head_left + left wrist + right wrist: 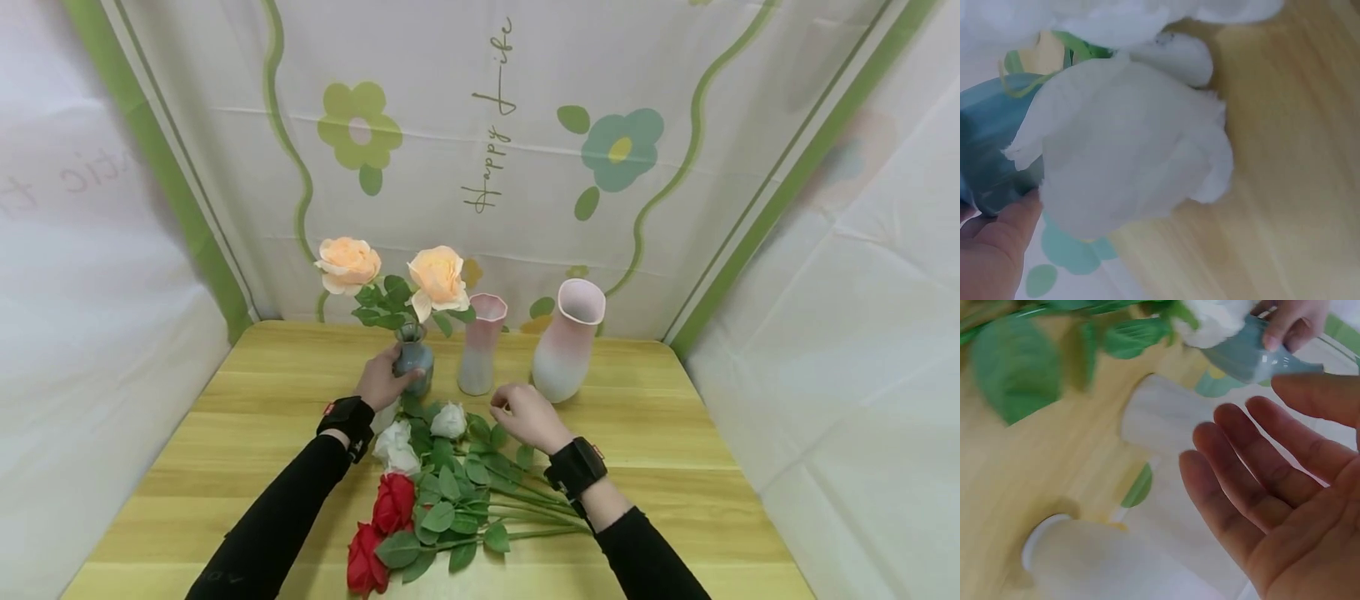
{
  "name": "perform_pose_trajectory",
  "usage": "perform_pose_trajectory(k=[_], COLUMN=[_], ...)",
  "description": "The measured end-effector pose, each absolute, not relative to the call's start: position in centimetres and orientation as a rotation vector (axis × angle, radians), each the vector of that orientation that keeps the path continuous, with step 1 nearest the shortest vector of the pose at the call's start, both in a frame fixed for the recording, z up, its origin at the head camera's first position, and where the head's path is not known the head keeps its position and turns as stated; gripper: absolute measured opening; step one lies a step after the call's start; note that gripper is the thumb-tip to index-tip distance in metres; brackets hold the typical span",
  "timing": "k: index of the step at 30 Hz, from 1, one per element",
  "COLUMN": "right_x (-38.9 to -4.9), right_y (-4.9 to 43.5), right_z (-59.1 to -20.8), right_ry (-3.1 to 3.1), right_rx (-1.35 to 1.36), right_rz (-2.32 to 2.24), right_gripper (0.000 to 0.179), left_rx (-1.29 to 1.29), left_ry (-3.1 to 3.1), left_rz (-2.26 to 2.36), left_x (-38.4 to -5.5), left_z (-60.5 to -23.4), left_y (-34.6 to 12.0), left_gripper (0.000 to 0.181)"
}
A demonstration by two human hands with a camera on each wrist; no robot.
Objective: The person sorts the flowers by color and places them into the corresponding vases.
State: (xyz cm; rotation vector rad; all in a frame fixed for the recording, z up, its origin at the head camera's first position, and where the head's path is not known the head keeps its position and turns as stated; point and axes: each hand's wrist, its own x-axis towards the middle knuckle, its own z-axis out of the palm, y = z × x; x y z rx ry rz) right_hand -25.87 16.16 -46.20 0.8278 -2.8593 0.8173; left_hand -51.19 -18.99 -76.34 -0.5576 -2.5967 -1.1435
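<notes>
At the counter (pixel 675 433), the left hand (pixel 381 381) grips the blue vase (pixel 417 367) with two peach roses (pixel 438 277); the right hand (pixel 532 417), fingers apart, hovers near the large vase (pixel 561 360).

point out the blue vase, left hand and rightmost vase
Blue vase (pixel 421 362): head view, its rounded body
Left hand (pixel 382 381): head view, back of the hand
Rightmost vase (pixel 564 354): head view, its body

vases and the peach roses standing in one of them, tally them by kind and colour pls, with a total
Blue vase: 1
Pink-and-white vases: 2
Peach roses: 2
Total: 5
</notes>
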Motion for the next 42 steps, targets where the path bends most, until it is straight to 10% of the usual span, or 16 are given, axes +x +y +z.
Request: perform_pose_trajectory(k=[7,11,18,29,42], right_x=[-25.1,-24.8,-24.6,-24.8,-24.7], right_y=[17.9,18.6,19.1,19.0,18.7], right_z=[-47.7,-48.5,-49.4,-50.8,-51.7], right_ry=[-2.931,-2.967,-2.984,-3.045,-3.054], right_rx=[0.862,0.874,0.864,0.936,1.002], right_rz=[0.746,0.715,0.679,0.531,0.491], right_gripper=[0.009,0.009,0.006,0.014,0.017], left_rx=[-0.591,-0.515,-0.351,-0.456,-0.567], left_ry=[-2.627,-2.746,-2.896,-2.851,-2.539], left_rz=[-1.229,-1.225,-0.995,-0.921,-1.456], left_x=[-37.1,-33.2,-30.6,-27.7,-32.0], left_z=[-56.7,-51.5,-48.9,-46.0,-46.1], left_y=[-14.6,-13.3,-12.0,-8.2,-1.7], left_gripper=[0.081,0.075,0.075,0.026,0.086])
